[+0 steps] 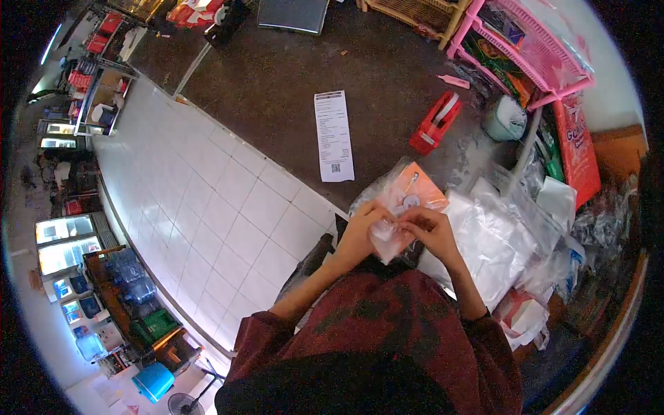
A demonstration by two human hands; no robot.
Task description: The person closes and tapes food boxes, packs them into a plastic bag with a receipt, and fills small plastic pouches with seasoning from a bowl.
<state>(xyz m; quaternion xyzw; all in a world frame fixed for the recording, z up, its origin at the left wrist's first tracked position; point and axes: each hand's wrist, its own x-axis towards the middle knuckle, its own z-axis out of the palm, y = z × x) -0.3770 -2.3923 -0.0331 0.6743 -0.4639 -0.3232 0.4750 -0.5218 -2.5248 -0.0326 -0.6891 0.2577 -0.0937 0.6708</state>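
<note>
Close to my body, my left hand (363,232) has its fingers closed on a clear plastic bag (391,243). My right hand (430,232) pinches the same bag from the other side, and the fingertips of both hands nearly meet. Behind the fingers, an orange packet or card (427,190) with a round pale label shows through or against the plastic. A printed receipt (334,136) with a square code lies on the dark tabletop (263,90), ahead and to the left of the hands. Beyond them is a red tape dispenser (432,128).
Stacked clear plastic bags (487,235) lie right of my hands. Farther off are a pink marker (454,81), a pale green container (505,119), a pink rack (526,55) and a dark flat device (292,15). White floor tiles (214,200) lie beyond the table's left edge.
</note>
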